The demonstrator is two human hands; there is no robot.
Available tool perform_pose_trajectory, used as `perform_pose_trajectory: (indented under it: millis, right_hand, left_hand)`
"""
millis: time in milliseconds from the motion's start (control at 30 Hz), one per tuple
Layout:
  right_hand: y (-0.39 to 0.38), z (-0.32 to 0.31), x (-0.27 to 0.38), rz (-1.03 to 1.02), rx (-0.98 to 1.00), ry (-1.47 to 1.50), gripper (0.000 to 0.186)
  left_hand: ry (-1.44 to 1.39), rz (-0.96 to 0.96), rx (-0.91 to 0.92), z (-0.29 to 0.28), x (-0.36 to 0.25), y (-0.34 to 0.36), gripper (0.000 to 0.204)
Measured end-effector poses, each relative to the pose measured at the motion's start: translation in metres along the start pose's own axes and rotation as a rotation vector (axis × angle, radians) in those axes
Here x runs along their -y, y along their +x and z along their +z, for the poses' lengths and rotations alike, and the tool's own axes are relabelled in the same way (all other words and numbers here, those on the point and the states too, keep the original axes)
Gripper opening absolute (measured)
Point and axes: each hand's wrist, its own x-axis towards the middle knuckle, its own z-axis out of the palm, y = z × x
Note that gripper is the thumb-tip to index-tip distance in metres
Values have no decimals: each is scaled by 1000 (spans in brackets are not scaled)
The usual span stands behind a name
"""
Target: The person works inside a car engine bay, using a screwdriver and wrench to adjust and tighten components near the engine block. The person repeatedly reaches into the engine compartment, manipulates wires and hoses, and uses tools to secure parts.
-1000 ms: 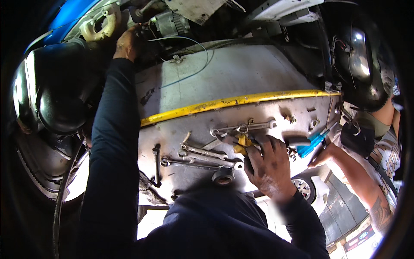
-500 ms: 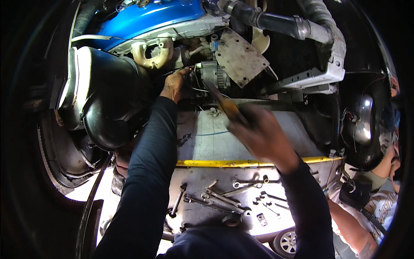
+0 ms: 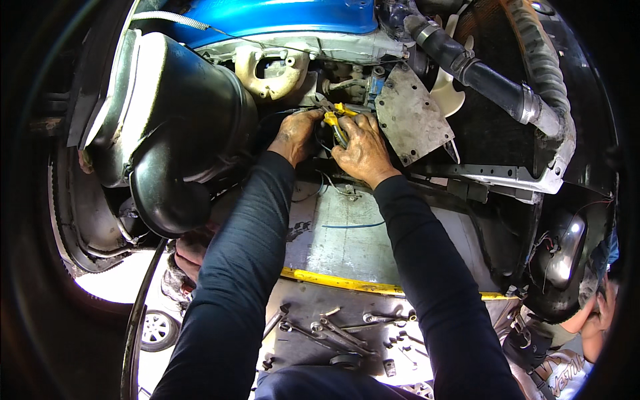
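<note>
My right hand [image 3: 363,148] grips yellow-handled pliers [image 3: 331,120], their jaws pointing up and left in the engine bay. Right beside the jaws, my left hand [image 3: 294,136] has its fingers pinched together; what lies between them is hidden. Thin wires [image 3: 323,179] hang below both hands. Above the left hand is a cream-coloured exhaust manifold [image 3: 267,83], under an engine with a blue cover [image 3: 280,16]. The ribbed metal unit seen a moment ago is mostly covered by my right hand. Just right of that hand stands a flat metal plate [image 3: 412,115] with bolt holes.
A large black air duct [image 3: 177,100] fills the left side. Right are a dark hose [image 3: 490,83] and a perforated bracket [image 3: 493,176]. Nearer me, a yellow-edged panel [image 3: 347,280] borders a surface holding several wrenches [image 3: 337,335]. Another person's hand [image 3: 605,305] shows at far right.
My right hand has brought the pliers up and away from me to the left hand's fingertips. The left hand stays at the engine. The whole view has shifted.
</note>
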Motion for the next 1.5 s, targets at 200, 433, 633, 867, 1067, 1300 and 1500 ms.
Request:
perform_pose_trajectory:
  millis: [200,433,633,867,1067,1300,1500]
  right_hand:
    - [4,2,-15,-109,35,-39,59]
    - [6,-3,-10,-82,73,-77,56]
    - [9,-3,-7,-110,47,-108,51]
    - [9,-4,2,-32,22,-32,45]
    - [17,-3,24,280,69,217,42]
    - [40,-16,8,1053,311,1334,30]
    - [19,-20,8,131,115,96,52]
  left_hand:
    - [-82,-60,36,6,0,-8,22]
    - [-220,-116,144,3,0,-8,13]
    - [-231,-101,96,4,7,2,15]
    - [-261,-39,139,7,14,2,15]
    - [115,296,-153,23,24,-6,22]
    - [781,609,-223,28,21,-18,28]
    - [210,49,-70,6,7,2,18]
